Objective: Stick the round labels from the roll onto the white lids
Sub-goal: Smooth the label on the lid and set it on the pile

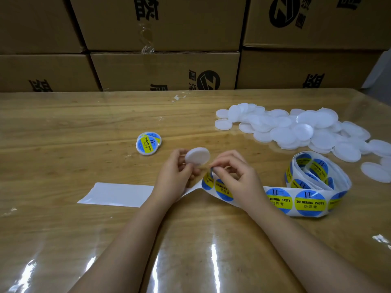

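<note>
Both hands work over the glossy wooden table (pixel 84 127), seen from the single head camera. Your left hand (pixel 177 172) pinches a plain round white plastic lid (pixel 197 156) by its rim, thumb against curled fingers, tilted up above the table. Your right hand (pixel 234 176) pinches the edge of a round blue-and-yellow paper label (pixel 208 178) on the white backing strip (pixel 118 194), which lifts off the table at that spot. The loose label roll (pixel 317 172) lies to the right, near the heap of bare white lids (pixel 296 127). A small stack of labelled lids (pixel 148 143) sits apart to the left.

Judging by looks, the lid is light, stiff and smooth, so keep to the rim and leave its face free. The label looks thin, floppy and tacky; hold only its very edge or it may curl onto itself.

Your right fingertips cover the peeling edge, so how far the label has come off cannot be told. Your wrists hide part of the strip, and the heap runs off the right edge.
</note>
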